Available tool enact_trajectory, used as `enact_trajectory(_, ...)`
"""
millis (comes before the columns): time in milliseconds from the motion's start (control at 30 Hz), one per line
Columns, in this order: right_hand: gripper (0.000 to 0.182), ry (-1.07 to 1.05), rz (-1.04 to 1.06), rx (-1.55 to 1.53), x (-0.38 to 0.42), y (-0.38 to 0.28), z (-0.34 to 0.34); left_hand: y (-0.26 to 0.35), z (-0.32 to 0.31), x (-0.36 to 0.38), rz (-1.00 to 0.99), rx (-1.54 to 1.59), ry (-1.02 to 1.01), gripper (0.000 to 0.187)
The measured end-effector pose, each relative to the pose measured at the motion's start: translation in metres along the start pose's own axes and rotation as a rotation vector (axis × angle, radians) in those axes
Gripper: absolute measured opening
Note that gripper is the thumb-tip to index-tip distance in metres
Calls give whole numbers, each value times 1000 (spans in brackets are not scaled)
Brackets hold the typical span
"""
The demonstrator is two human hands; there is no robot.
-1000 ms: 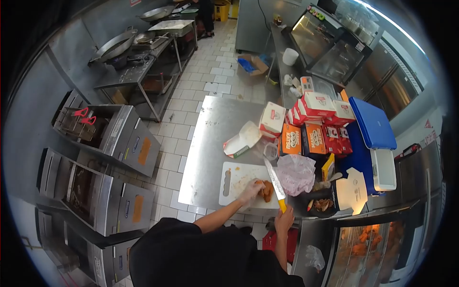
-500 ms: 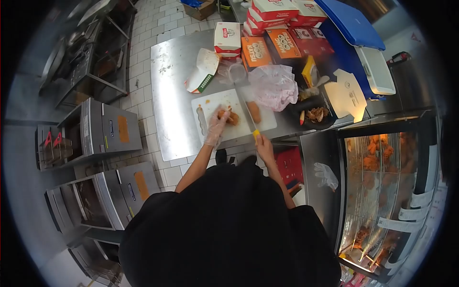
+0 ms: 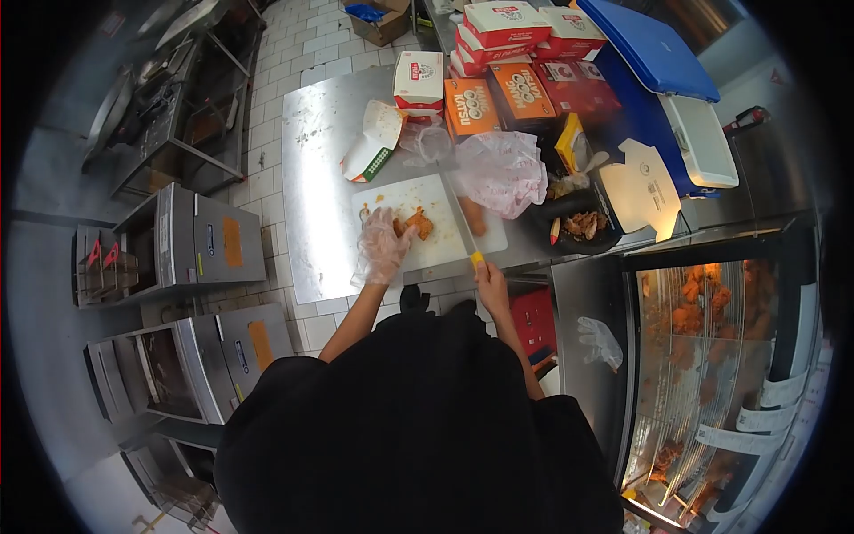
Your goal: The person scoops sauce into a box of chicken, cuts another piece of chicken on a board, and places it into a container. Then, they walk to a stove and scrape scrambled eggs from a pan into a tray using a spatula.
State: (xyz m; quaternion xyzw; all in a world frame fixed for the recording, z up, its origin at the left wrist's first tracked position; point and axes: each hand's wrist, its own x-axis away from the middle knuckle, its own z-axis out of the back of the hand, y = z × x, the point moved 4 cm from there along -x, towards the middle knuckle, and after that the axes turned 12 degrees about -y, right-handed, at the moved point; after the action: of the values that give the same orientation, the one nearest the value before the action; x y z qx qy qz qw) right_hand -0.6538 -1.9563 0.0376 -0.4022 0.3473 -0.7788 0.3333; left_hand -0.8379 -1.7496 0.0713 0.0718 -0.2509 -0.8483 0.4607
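Note:
My left hand [image 3: 382,249], in a clear plastic glove, lies over the left part of a white cutting board [image 3: 431,190]. Its fingers are spread, with the thumb beside a piece of fried chicken [image 3: 418,223]; whether they touch is hard to tell. My bare right hand [image 3: 493,289] is closed around the yellow handle of a knife [image 3: 462,216]. The blade points away from me across the board, right of the chicken. Another browned piece of food [image 3: 474,216] shows just right of the blade, partly hidden by it. Crumbs are scattered on the board.
Behind the board sit a crumpled pink-white bag [image 3: 503,173], an open carton [image 3: 374,142] and stacked food boxes [image 3: 505,25]. A black tray [image 3: 583,226] with food pieces stands at right, beside a lit chicken display cabinet [image 3: 698,356]. Fryers [image 3: 209,236] are at left.
My left hand has moved slightly left and toward me, and its fingers have spread off the chicken. The knife stays in my right hand, nearly in place. The camera view has shifted slightly.

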Motion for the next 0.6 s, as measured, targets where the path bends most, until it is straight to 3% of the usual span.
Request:
enact_trajectory(33,43,-1,6,1,0,-1,1,6,2,3,-52,-147,193,60)
enact_trajectory(67,43,-21,4,-37,0,0,3,9,-4,0,-49,-147,198,60)
enact_trajectory(133,44,-52,2,-71,2,7,3,16,-20,-2,-165,-50,122,65)
enact_trajectory(267,33,-202,30,-233,8,0,3,16,-34,-16,-81,-4,45,73)
enact_trajectory(300,29,-283,-3,-317,11,-4,2,11,-37,-18,-106,21,-59,73)
enact_trajectory(400,27,-278,174,-299,5,16,-20,12,-26,-13,-124,49,-233,76)
enact_trajectory(467,33,-220,167,-176,10,-5,-22,7,-14,-7,-132,39,-312,79)
enact_trajectory(533,43,-321,-1,-101,16,-28,-25,-2,3,1,-181,309,-38,79)
enact_trajectory(567,43,-317,-6,-102,15,-28,-30,-12,7,-1,-184,312,-43,79)
enact_trajectory(600,49,-341,-52,-104,12,-25,-37,-26,16,-5,-232,218,79,79)
